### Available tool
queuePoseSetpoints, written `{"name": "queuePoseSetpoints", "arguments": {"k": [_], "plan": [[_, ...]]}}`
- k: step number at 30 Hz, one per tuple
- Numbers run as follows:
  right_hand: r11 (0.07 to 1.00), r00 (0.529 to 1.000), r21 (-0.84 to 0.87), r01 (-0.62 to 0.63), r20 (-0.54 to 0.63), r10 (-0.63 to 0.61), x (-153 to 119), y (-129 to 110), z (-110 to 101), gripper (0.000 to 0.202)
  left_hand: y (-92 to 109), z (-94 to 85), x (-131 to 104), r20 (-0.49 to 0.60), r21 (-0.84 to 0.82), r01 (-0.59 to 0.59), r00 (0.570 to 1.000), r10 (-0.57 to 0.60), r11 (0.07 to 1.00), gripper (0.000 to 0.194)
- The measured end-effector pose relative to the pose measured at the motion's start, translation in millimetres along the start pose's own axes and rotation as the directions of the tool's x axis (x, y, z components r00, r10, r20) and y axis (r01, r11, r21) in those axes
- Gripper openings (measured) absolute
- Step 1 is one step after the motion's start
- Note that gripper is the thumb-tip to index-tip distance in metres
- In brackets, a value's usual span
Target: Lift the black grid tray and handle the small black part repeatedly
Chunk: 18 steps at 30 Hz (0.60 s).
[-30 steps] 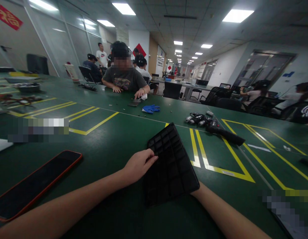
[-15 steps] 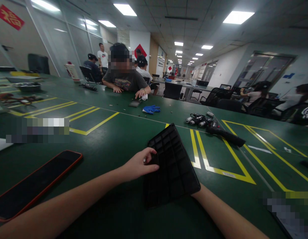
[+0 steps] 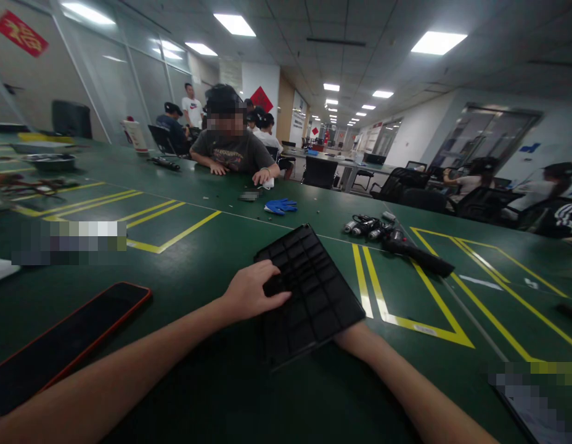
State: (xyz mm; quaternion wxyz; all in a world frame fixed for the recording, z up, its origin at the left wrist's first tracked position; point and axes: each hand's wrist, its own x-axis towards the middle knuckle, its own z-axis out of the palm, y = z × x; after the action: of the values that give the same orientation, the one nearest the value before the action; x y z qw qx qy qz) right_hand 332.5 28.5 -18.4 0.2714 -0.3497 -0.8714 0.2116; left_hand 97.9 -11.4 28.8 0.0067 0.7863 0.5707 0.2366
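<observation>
A black compartment tray (image 3: pixel 320 287), divided into a grid of small cells, is tilted above the green table in front of me. My right hand (image 3: pixel 353 339) holds it from underneath at the near right corner, and its fingers are hidden behind the tray. Over the tray's left side is my left hand (image 3: pixel 251 293), thumb and forefinger apart above the cells. Nothing shows between those fingers, and whether they touch the tray I cannot tell. The cells look dark, and their contents cannot be made out.
A phone with an orange edge (image 3: pixel 77 339) lies to my left. Ahead are a blue glove (image 3: pixel 280 206) and a cluster of black and silver tools with a cable (image 3: pixel 373 225). A person (image 3: pixel 235 145) sits across the green table (image 3: pixel 198 271), which has yellow tape lines.
The tray has shifted slightly left, and its face is turned more toward me. My left hand has moved a little left along with it, and more of my right wrist shows.
</observation>
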Motion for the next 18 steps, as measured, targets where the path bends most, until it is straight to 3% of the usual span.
{"name": "queuePoseSetpoints", "arguments": {"k": [3,7,9,12,15,18], "plan": [[0.988,1.000,-0.152,0.000,-0.003,0.000,7,18,-26,0.049,-31,-13.4,8,-0.071,0.157,0.222,0.975,-0.213,0.963,0.041],[0.913,0.967,-0.327,-0.244,-0.154,0.203,11,50,-51,0.056,-75,-28.0,15,-0.092,0.323,0.489,0.868,-0.487,0.810,0.051],[0.865,0.944,-0.381,-0.326,-0.172,0.280,9,62,-55,0.055,-90,-32.0,17,-0.075,0.375,0.561,0.812,-0.579,0.738,0.055],[0.818,0.931,-0.445,-0.364,-0.144,0.336,6,70,-55,0.052,-101,-35.9,19,-0.030,0.423,0.588,0.770,-0.638,0.690,0.058],[0.768,0.935,-0.535,-0.353,-0.166,0.315,7,65,-54,0.052,-97,-37.1,20,-0.073,0.419,0.577,0.791,-0.607,0.701,0.054],[0.735,0.944,-0.593,-0.329,-0.227,0.239,10,45,-49,0.052,-74,-27.8,16,-0.188,0.329,0.500,0.866,-0.463,0.801,0.042]]}}
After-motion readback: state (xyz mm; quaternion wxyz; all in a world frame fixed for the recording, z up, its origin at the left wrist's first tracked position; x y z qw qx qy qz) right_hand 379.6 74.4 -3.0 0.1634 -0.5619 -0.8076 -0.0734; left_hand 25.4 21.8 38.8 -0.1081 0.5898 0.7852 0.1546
